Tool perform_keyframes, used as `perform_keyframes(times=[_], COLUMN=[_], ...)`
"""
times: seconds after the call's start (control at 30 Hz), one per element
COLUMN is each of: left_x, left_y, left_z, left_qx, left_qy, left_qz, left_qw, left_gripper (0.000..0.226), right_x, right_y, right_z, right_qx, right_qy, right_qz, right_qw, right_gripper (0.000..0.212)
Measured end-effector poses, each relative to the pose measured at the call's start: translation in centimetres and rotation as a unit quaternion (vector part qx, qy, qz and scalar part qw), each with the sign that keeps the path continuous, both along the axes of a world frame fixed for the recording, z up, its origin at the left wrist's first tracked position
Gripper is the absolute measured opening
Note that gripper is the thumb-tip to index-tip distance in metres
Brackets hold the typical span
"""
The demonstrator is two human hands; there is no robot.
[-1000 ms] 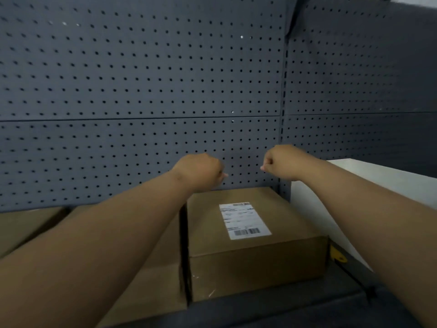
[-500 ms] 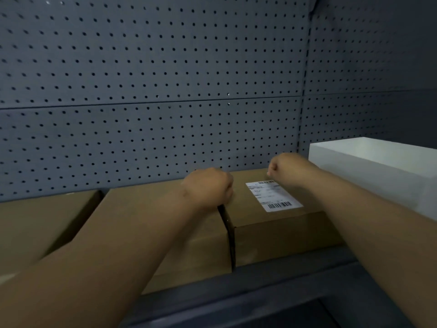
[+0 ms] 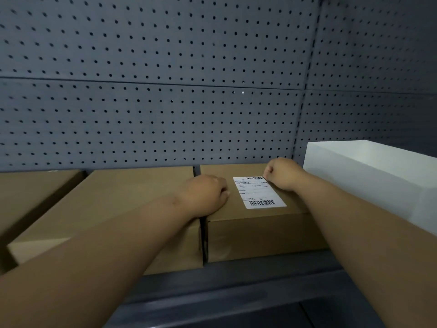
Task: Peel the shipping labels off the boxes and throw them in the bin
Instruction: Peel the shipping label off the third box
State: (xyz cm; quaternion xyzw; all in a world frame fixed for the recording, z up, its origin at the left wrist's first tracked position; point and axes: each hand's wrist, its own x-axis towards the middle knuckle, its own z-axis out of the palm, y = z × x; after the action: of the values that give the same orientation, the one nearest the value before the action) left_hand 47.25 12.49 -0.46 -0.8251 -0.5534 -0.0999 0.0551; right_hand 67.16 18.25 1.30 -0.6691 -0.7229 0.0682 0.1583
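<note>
A brown cardboard box (image 3: 255,233) sits on the shelf with a white shipping label (image 3: 259,192) flat on its top. My right hand (image 3: 282,174) is curled, its fingertips at the label's far right corner. My left hand (image 3: 204,195) rests as a loose fist on the box's left top edge, just left of the label. A white bin (image 3: 369,176) stands right of the box. Whether the label corner is lifted or pinched is hidden by my fingers.
Two more brown boxes, the middle box (image 3: 132,209) and the far-left box (image 3: 28,195), lie to the left with no label showing. A dark pegboard wall (image 3: 165,102) closes the back and right side. The dark shelf edge (image 3: 236,280) runs along the front.
Both hands have come down from in front of the pegboard onto the labelled box. The right hand has reached the label's far corner and the left has settled on the box's left edge.
</note>
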Motion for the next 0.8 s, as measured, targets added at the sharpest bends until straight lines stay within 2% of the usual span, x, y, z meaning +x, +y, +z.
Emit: perform_keyframes(times=[0.23,0.4,0.5,0.7,0.8], left_x=[0.0,0.1,0.1,0.0,-0.1], left_y=[-0.3,-0.5,-0.5,-0.3,-0.3], left_z=[-0.3,-0.4,-0.3,-0.4,-0.4], left_qx=[0.006,0.009,0.01,0.008,0.008], left_qy=[-0.032,-0.033,-0.035,-0.037,-0.04], left_qz=[0.002,0.001,0.0,-0.001,-0.002], left_qw=[0.999,0.999,0.999,0.999,0.999], left_gripper=[0.031,0.031,0.031,0.029,0.029], right_x=[0.0,0.1,0.3,1.1,1.0], right_y=[1.4,1.7,1.8,1.4,1.3], right_z=[-1.3,-1.7,-1.8,-1.6,-1.7], right_qx=[0.02,0.029,0.019,0.018,0.044], right_qy=[0.038,0.045,0.057,0.166,0.112], right_qz=[-0.003,0.003,0.006,0.011,0.002], right_qw=[0.999,0.999,0.998,0.986,0.993], right_gripper=[0.026,0.038,0.024,0.026,0.03])
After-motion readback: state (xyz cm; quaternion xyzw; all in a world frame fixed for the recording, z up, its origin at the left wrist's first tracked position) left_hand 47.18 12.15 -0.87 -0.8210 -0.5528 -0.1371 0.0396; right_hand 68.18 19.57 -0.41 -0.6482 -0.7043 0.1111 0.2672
